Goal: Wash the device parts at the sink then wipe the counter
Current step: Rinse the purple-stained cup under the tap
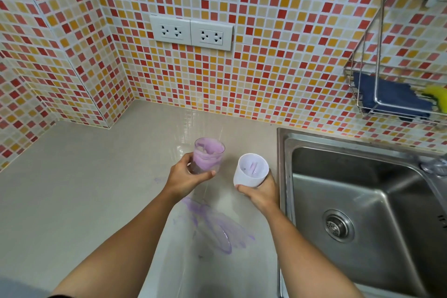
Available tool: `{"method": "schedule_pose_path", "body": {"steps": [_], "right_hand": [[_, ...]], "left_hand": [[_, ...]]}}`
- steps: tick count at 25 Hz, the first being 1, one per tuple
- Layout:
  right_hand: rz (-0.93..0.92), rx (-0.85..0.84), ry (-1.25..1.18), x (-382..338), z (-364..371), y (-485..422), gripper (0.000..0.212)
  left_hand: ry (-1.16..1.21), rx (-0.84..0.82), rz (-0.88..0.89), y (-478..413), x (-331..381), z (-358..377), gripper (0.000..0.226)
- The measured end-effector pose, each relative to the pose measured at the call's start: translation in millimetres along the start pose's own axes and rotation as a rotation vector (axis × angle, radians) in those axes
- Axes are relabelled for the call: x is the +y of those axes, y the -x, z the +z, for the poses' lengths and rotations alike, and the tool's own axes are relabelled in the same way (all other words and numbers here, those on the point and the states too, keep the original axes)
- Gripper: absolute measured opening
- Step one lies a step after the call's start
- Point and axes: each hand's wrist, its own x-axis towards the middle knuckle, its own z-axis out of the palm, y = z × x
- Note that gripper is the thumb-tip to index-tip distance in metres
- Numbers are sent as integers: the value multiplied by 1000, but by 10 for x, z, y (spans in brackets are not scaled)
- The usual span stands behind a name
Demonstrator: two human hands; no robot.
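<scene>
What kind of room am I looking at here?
Most likely a home kitchen: a stainless steel sink set in a counter, a mosaic-tiled wall with power sockets, and a wire rack holding a cloth and sponge.

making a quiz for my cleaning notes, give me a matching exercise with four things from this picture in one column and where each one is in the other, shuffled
Things:
1. clear cup smeared purple
2. white part
3. purple spill
4. blue cloth

Places:
A. in the wire rack on the wall
B. gripped by the right hand
C. on the counter, left of the sink
D. gripped by the left hand

Pairs: 1-D, 2-B, 3-C, 4-A
</scene>
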Motion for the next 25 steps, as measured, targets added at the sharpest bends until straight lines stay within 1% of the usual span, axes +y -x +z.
{"method": "schedule_pose_path", "body": {"steps": [4, 10, 11, 14, 16, 19, 22, 25], "right_hand": [[-40, 5, 84, -61, 5, 53, 72], [-60, -2, 75, -31, 85, -14, 84], [-53, -15, 80, -31, 86, -12, 91], [15, -74, 149, -58, 14, 32, 130], [41, -81, 217, -135, -134, 132, 139], [20, -31, 255, -238, -494, 282, 132], [-2, 53, 310, -264, -935, 386, 121], [-36, 94, 463, -210, -1425, 375, 111]], "left_hand": [[-4, 2, -18, 27, -16, -43, 59], [-5, 6, -3, 43, -4, -168, 60], [-10, 3, 8, 44, 33, -200, 62], [-22, -7, 69, 27, 271, -270, 64], [-28, -26, 125, 11, 527, -279, 66], [-26, -71, 221, 10, 955, -168, 68], [-4, -161, 310, 109, 1367, 126, 69], [15, -246, 371, 284, 1616, 598, 68]]}}
